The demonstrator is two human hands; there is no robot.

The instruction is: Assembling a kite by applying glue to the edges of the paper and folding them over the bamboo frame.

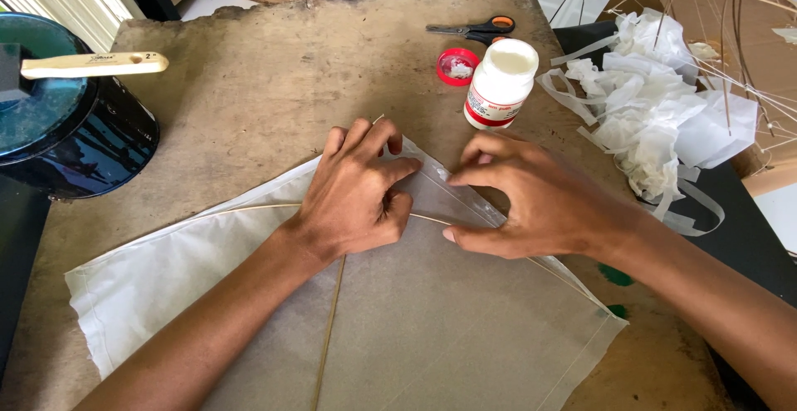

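The thin white paper sheet [432,311] lies flat on the worn board [266,87], its corner pointing away under both hands. A straight stick [330,336] runs toward the person; a bowed one [249,207] crosses it. The left hand [353,195] presses down, fingers curled — the right hand [523,199] pinches the folded edge. Behind stand a glue bottle [501,83], red lid [457,66], scissors [473,29]; paper scraps [656,104] lie right.

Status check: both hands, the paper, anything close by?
Left hand and right hand pressing paper fold over thin stick. Glue bottle just beyond, not touching.
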